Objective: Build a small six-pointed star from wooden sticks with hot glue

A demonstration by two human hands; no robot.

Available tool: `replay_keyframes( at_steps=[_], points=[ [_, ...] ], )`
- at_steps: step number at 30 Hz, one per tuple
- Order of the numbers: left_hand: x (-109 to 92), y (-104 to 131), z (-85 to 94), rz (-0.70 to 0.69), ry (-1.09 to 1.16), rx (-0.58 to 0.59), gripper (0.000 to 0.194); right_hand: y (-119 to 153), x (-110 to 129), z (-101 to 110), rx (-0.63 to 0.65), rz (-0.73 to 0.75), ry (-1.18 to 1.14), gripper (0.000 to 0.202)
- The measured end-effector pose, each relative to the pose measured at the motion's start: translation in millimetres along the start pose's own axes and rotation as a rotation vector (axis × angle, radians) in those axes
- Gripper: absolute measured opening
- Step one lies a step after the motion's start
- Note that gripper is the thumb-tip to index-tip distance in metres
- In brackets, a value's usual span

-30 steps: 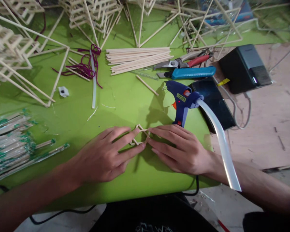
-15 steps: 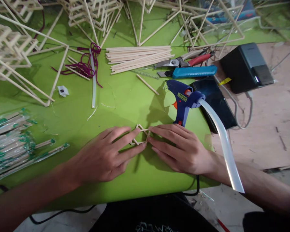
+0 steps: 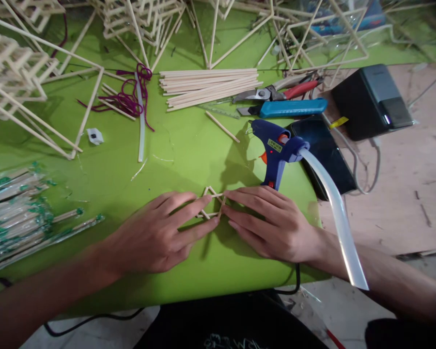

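Observation:
Between my two hands is a small frame of short wooden sticks [image 3: 204, 214], low over the green table. My left hand [image 3: 163, 232] grips its left side, with fingertips on the upper and lower sticks. The fingers of my right hand [image 3: 272, 220] close on the right corner of the same frame. Part of the frame is hidden behind my fingers. Just beyond my right hand stands a blue glue gun [image 3: 274, 145], a long clear glue stick [image 3: 334, 198] curving out of its back over my right forearm.
Behind lie a pile of wooden sticks [image 3: 207, 87], pruning shears [image 3: 265, 93], a blue utility knife [image 3: 292, 108] and a loose stick [image 3: 222, 126]. Purple cord [image 3: 125, 97] and larger stick structures [image 3: 18, 68] fill the back left. Wrapped chopsticks [image 3: 18, 218] lie left; a phone [image 3: 323, 160] lies right.

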State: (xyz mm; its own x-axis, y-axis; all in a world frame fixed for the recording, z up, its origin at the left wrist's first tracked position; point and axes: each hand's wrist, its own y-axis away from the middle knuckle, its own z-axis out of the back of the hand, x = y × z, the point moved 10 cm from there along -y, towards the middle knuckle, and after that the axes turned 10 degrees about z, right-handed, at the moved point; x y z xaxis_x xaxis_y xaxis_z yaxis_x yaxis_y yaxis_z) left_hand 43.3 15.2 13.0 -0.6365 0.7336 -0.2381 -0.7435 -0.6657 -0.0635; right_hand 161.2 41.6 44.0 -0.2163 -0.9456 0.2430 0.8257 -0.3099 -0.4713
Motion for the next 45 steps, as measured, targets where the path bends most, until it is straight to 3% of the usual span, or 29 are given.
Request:
replay_keyframes(
  at_steps=[24, 33, 45],
  points=[
    [10.6, -1.9, -5.1, 0.053, 0.048, 0.078, 0.056, -0.6, 0.3, 0.6, -0.009, 0.004, 0.005, 0.026],
    [4.8, -1.1, -3.8, -0.002, -0.060, 0.043, 0.057, -0.4, 1.1, 1.4, -0.001, 0.008, 0.008, 0.025],
    [6.9, -2.9, -3.7, 0.033, 0.005, 0.049, 0.055, 0.3, 2.5, -0.1, -0.008, 0.015, 0.018, 0.026]
  ],
)
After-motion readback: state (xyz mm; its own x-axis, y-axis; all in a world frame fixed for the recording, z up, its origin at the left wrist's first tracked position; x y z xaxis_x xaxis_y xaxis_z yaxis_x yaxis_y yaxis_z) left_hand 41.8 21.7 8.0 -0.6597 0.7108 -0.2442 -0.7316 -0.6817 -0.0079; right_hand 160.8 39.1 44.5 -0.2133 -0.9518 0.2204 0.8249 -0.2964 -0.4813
